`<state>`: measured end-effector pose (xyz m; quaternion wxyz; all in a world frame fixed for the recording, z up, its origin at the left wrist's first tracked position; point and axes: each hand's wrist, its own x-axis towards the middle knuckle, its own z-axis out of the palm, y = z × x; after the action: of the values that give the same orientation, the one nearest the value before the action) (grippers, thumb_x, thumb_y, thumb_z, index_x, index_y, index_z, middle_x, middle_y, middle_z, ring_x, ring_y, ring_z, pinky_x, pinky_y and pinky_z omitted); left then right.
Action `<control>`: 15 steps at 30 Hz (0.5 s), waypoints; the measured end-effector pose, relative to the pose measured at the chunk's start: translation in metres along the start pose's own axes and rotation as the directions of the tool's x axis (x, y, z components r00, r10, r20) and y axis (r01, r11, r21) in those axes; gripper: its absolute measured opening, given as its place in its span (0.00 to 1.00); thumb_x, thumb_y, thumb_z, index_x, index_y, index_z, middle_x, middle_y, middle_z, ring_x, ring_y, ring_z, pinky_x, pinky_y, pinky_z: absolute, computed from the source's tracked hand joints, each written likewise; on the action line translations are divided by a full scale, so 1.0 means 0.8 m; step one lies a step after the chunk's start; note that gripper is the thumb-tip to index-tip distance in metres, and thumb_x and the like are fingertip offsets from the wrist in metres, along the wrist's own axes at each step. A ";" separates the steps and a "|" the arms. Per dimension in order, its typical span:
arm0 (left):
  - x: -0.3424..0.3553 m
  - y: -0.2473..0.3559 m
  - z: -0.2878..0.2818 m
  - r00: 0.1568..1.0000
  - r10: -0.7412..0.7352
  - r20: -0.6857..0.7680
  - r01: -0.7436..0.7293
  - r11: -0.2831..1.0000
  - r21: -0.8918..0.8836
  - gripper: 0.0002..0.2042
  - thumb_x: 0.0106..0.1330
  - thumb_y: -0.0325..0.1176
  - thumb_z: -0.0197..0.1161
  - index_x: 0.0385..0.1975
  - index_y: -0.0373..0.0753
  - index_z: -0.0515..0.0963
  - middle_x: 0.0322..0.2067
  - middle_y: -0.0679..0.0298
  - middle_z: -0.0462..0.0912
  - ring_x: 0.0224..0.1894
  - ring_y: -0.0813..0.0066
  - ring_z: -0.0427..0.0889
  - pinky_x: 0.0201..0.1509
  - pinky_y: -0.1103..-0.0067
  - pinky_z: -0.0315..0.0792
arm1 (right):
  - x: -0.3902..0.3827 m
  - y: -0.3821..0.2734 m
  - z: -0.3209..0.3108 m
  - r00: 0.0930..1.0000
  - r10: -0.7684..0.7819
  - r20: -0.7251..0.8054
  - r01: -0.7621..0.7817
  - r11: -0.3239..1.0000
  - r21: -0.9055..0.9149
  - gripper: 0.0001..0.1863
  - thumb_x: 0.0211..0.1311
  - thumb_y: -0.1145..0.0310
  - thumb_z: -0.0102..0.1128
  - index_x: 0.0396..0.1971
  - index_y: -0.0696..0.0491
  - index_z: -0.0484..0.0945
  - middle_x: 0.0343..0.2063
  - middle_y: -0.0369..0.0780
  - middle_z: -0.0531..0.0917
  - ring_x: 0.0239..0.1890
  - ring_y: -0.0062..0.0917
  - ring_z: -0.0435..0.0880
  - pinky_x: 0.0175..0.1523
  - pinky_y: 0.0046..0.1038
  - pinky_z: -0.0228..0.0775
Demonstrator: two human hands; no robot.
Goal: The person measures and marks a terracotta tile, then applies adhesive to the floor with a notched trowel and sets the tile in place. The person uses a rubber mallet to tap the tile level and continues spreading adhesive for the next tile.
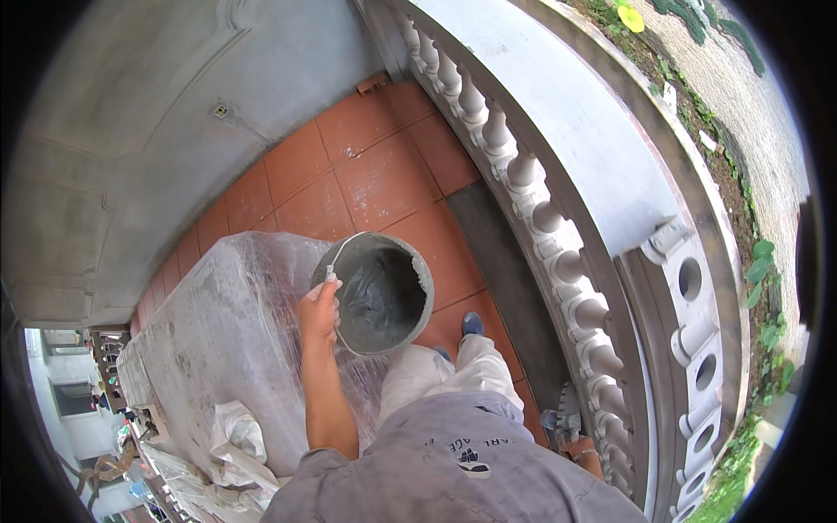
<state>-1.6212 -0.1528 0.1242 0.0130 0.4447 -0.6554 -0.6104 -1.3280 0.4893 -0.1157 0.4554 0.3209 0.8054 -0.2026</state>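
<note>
My left hand [320, 312] is closed on the rim and handle of a round bucket [330, 261], carrying it tilted in front of my legs. Wet grey mortar [379, 298] coats the inside of the bucket and lies in its bottom. Low at the right, beside the balusters, my right hand [582, 450] is partly hidden by my shirt. Just past its fingers shows a grey, mortar-smeared tool [568, 413] that looks like a trowel; its handle is not visible.
A white balustrade [547, 218] with a broad rail runs along the right. Plastic sheeting [218, 322] covers a bulky pile at the left. Red tiles [375, 174] and a dark grey strip [501, 244] make up the floor. A grey wall [174, 105] stands beyond.
</note>
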 end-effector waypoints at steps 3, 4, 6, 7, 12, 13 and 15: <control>0.104 0.059 0.017 0.999 0.022 0.032 -0.023 0.999 0.028 0.18 0.64 0.46 0.63 0.39 0.34 0.81 0.13 0.78 0.63 0.11 0.90 0.57 0.15 0.85 0.51 | -0.022 -0.099 -0.028 1.000 0.018 -0.021 -0.016 0.992 0.121 0.26 0.35 0.64 0.77 0.36 0.64 0.82 0.31 0.48 0.86 0.36 0.37 0.87 0.44 0.36 0.77; 0.144 0.078 0.023 0.998 0.032 0.048 -0.034 0.999 0.030 0.18 0.64 0.46 0.63 0.39 0.34 0.81 0.13 0.78 0.63 0.11 0.90 0.57 0.15 0.85 0.51 | -0.028 -0.134 -0.032 0.998 0.056 -0.028 -0.050 0.982 0.180 0.26 0.35 0.64 0.77 0.36 0.64 0.82 0.31 0.48 0.86 0.36 0.37 0.87 0.43 0.36 0.77; 0.230 0.111 0.036 0.996 0.045 0.077 -0.048 0.998 0.039 0.18 0.64 0.46 0.63 0.38 0.35 0.80 0.13 0.78 0.62 0.11 0.90 0.57 0.15 0.85 0.51 | -0.039 -0.207 -0.029 0.992 0.086 -0.092 -0.061 0.968 0.242 0.25 0.35 0.66 0.76 0.35 0.64 0.82 0.30 0.48 0.86 0.35 0.37 0.87 0.42 0.36 0.77; 0.278 0.124 0.046 0.994 0.044 0.095 -0.049 0.998 0.048 0.17 0.64 0.46 0.63 0.38 0.37 0.80 0.13 0.78 0.62 0.11 0.90 0.56 0.15 0.85 0.52 | -0.048 -0.242 -0.023 0.985 0.083 -0.149 -0.044 0.968 0.247 0.24 0.35 0.66 0.76 0.34 0.63 0.82 0.30 0.48 0.86 0.35 0.37 0.87 0.42 0.36 0.77; 0.533 0.146 0.114 0.968 -0.045 0.249 0.015 0.992 0.125 0.18 0.63 0.48 0.64 0.38 0.38 0.79 0.13 0.78 0.61 0.11 0.88 0.56 0.16 0.84 0.54 | -0.105 -0.402 0.046 0.945 0.231 -0.231 -0.160 0.944 0.290 0.19 0.40 0.68 0.72 0.34 0.63 0.81 0.30 0.52 0.85 0.35 0.42 0.87 0.41 0.39 0.77; 0.578 0.139 0.125 0.966 -0.080 0.247 0.047 0.989 0.138 0.18 0.63 0.49 0.64 0.39 0.38 0.79 0.13 0.77 0.61 0.11 0.88 0.56 0.17 0.84 0.54 | -0.116 -0.428 0.058 0.947 0.243 -0.208 -0.191 0.951 0.242 0.20 0.42 0.65 0.72 0.34 0.63 0.81 0.30 0.53 0.85 0.35 0.44 0.86 0.42 0.39 0.77; 0.662 0.125 0.151 0.956 -0.117 0.269 0.079 0.986 0.148 0.19 0.63 0.48 0.64 0.39 0.36 0.80 0.15 0.76 0.62 0.12 0.88 0.58 0.16 0.83 0.55 | -0.118 -0.481 0.080 0.957 0.235 -0.169 -0.209 0.965 0.158 0.22 0.46 0.59 0.72 0.34 0.62 0.81 0.31 0.55 0.84 0.36 0.48 0.85 0.43 0.41 0.77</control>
<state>-2.0657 -0.3885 -0.1040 -0.1392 0.3869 -0.6679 -0.6204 -1.5232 0.1445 -0.0536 0.3745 0.4581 0.7870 -0.1747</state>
